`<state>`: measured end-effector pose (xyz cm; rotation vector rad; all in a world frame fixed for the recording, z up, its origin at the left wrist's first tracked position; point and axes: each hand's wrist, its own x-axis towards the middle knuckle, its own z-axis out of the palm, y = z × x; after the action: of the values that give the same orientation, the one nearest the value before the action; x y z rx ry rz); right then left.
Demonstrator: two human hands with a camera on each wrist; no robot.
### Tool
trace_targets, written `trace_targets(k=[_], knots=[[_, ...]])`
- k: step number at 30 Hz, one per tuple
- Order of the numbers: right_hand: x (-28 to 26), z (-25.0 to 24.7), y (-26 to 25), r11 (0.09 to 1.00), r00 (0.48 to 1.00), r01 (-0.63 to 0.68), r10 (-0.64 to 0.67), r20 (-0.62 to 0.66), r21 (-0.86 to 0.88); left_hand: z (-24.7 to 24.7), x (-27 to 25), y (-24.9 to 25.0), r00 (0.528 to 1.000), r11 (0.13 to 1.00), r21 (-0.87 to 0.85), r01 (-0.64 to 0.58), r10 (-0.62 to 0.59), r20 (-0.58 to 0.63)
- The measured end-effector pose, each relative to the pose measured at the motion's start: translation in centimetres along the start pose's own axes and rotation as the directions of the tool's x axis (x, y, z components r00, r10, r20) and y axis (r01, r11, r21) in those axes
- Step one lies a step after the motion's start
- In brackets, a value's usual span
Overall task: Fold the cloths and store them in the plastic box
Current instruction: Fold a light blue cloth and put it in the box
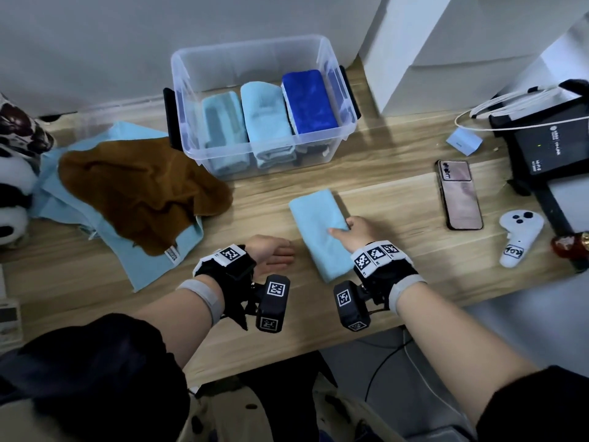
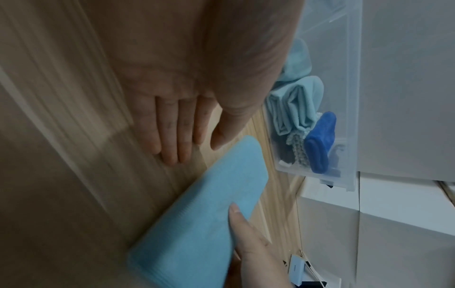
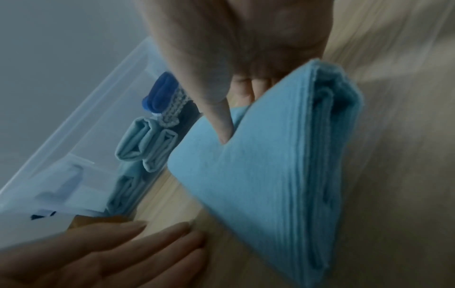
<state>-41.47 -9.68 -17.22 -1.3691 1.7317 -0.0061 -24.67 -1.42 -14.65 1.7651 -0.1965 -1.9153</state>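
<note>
A folded light blue cloth (image 1: pixel 318 231) (image 2: pixel 211 204) (image 3: pixel 265 175) lies on the wooden table (image 1: pixel 382 199). My right hand (image 1: pixel 350 231) pinches its right edge, thumb (image 3: pixel 221 117) on top and fingers underneath. My left hand (image 1: pixel 274 253) (image 2: pixel 177 136) lies flat with straight fingers on the table just left of the cloth, holding nothing. The clear plastic box (image 1: pixel 338 129) stands behind, holding two light blue folded cloths (image 1: pixel 264 122) and a dark blue one (image 1: pixel 307 102). A brown cloth (image 1: pixel 140 189) lies crumpled on unfolded light blue cloths (image 1: pixel 146 266) at the left.
A phone (image 1: pixel 459 194) and a white controller (image 1: pixel 518 237) lie right of the cloth. A black device (image 1: pixel 548 148) with white cables and a small blue block (image 1: pixel 463 141) sit at the far right. A panda toy (image 1: pixel 12 186) is at the left edge.
</note>
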Motion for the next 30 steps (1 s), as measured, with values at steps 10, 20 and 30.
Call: trace_targets(k=[10,20,30], knots=[[-1.9,2.1,-1.1,0.939,0.960,-0.132,0.041,0.277,0.318,0.0,-0.1,0.1,0.997,0.999,0.009,-0.040,0.040,0.065],[-3.9,0.3,-3.8,0.858,0.924,-0.176,-0.025,0.381,0.483,-1.6,-2.4,1.9,0.960,0.985,0.004,-0.175,0.170,0.221],[-5.3,-3.6,-12.0,0.809,0.885,0.067,-0.319,0.340,0.584,-5.3,-5.7,6.9,0.908,0.930,-0.043,-0.364,0.365,0.205]])
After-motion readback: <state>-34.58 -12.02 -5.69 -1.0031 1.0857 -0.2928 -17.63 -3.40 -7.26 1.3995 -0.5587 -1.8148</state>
